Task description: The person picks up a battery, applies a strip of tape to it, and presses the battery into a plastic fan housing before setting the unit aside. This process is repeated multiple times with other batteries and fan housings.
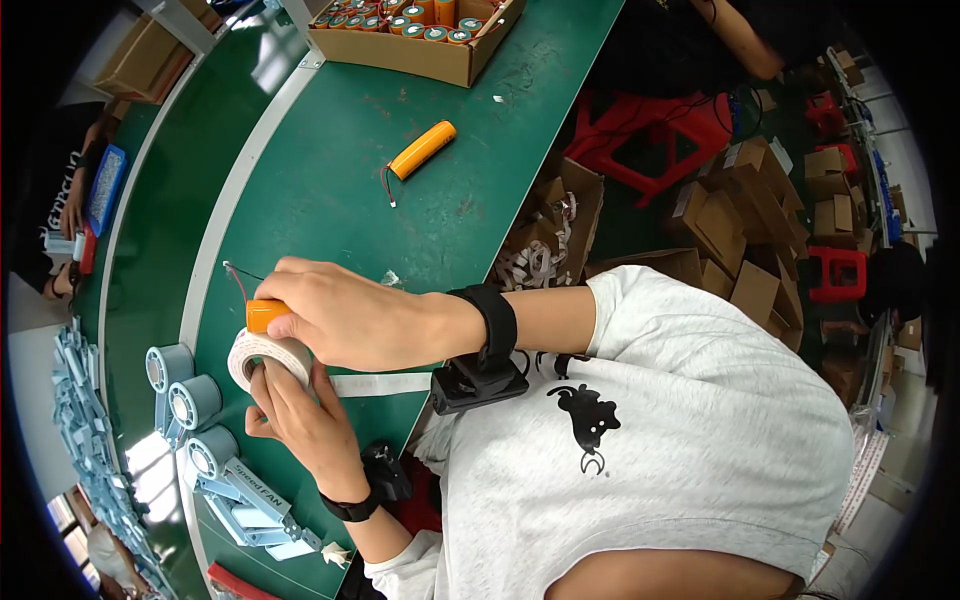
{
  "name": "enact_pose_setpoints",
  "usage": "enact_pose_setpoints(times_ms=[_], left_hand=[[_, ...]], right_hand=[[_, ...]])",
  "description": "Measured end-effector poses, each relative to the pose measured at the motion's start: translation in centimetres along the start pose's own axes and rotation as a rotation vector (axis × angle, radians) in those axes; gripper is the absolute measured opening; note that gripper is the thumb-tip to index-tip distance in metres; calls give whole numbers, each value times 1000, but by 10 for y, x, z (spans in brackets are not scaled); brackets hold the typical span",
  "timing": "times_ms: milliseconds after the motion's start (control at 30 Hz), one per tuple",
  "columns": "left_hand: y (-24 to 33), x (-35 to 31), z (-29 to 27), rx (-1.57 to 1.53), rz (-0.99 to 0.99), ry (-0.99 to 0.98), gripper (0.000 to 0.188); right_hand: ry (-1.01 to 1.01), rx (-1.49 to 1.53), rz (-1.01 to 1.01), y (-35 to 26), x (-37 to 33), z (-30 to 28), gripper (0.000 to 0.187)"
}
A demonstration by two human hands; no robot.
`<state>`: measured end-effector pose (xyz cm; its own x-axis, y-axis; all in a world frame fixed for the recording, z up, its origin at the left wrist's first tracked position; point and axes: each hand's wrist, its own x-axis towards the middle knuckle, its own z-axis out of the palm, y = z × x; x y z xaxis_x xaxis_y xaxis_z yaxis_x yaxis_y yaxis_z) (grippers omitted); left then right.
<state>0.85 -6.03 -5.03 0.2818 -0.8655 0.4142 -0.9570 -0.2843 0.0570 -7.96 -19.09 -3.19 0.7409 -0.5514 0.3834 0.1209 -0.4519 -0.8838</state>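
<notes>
My right hand (345, 315) is closed around an orange cylindrical battery pack (265, 315), whose thin red and black wires stick out past the fingers. Just below it, a roll of white tape (240, 358) sits on my left hand (305, 415), with fingers pushed through its core. The battery's lower end meets the roll's rim. A pale strip (385, 384) runs from beside the hands toward the table edge; whether it joins the roll is hidden. Another orange battery pack (423, 150) with wires lies farther up the green table (330, 170).
A cardboard box (420, 50) of orange batteries stands at the far end. Light blue handheld fans (215, 450) lie beside my left hand, by a metal rail. Light blue parts (85, 430) are heaped beyond. Right of the table are scrap cartons (740, 210) and a red stool (650, 140). Other people sit nearby.
</notes>
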Motion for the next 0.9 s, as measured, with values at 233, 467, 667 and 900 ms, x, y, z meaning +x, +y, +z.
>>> enact_pose_setpoints(times_ms=[233, 467, 667, 900], left_hand=[[14, -6, -6, -192, -456, -161, 32], [26, 16, 6, -95, -81, -61, 30], [42, 17, 18, -109, 85, -71, 31], [37, 27, 12, -285, 203, -107, 23]], right_hand=[[92, 498, 356, 10, 11, -11, 19], [257, 759, 335, 30, 18, 11, 20], [559, 871, 319, 52, 41, -2, 20], [819, 930, -94, 43, 70, -85, 24]])
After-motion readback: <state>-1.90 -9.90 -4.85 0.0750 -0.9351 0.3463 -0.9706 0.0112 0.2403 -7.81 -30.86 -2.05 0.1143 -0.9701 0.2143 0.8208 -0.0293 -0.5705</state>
